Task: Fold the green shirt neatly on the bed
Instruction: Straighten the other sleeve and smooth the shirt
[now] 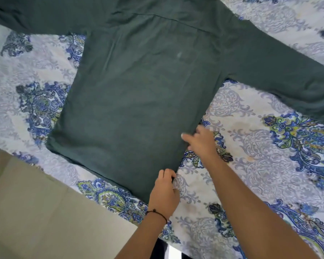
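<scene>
A dark green long-sleeved shirt (138, 86) lies spread flat, back side up, on the bed (251, 165), which has a blue and white paisley sheet. Both sleeves stretch outward, one to the upper left, one to the right. My left hand (164, 191), with a dark cord at the wrist, pinches the shirt's bottom right corner at the hem. My right hand (200, 141) grips the shirt's right side edge a little higher up, fingers curled on the fabric. The hand is blurred.
The bed's edge runs diagonally across the lower left, with beige tiled floor (36, 212) beyond it. Open patterned sheet lies to the right of the shirt's body, below the right sleeve (281, 71).
</scene>
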